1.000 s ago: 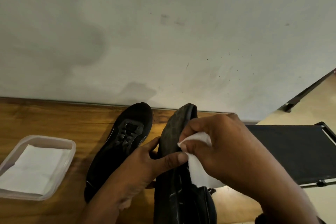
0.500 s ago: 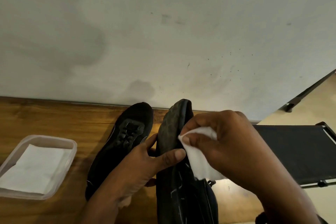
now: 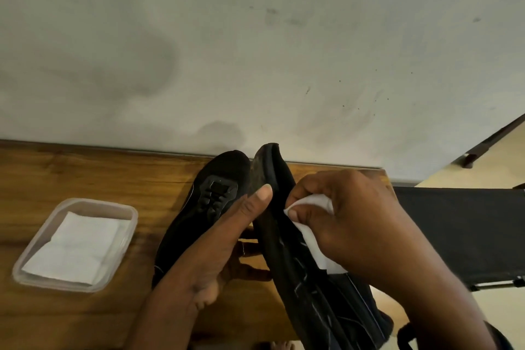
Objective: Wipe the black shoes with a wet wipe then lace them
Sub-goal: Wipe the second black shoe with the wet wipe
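Note:
One black shoe [image 3: 287, 236] is tipped on its side above the table, its sole facing left and its toe pointing at the wall. My left hand [image 3: 224, 239] grips it from the sole side, thumb lying across the sole edge. My right hand [image 3: 349, 219] pinches a white wet wipe [image 3: 309, 207] and presses it on the shoe's upper near the toe. The other black shoe [image 3: 204, 207] lies upright on the wooden table [image 3: 85, 173], just left of the held one, with its eyelets showing and no lace visible.
A clear plastic tray [image 3: 125, 239] with folded white wipes [image 3: 76, 247] inside sits at the table's left. A stained white wall [image 3: 255, 51] runs along the table's far edge. A black folding surface [image 3: 460, 230] stands right of the table.
The held shoe has turned, so less of its sole faces me. My left thumb has slid up along the sole edge, and the wipe has shifted slightly on the upper.

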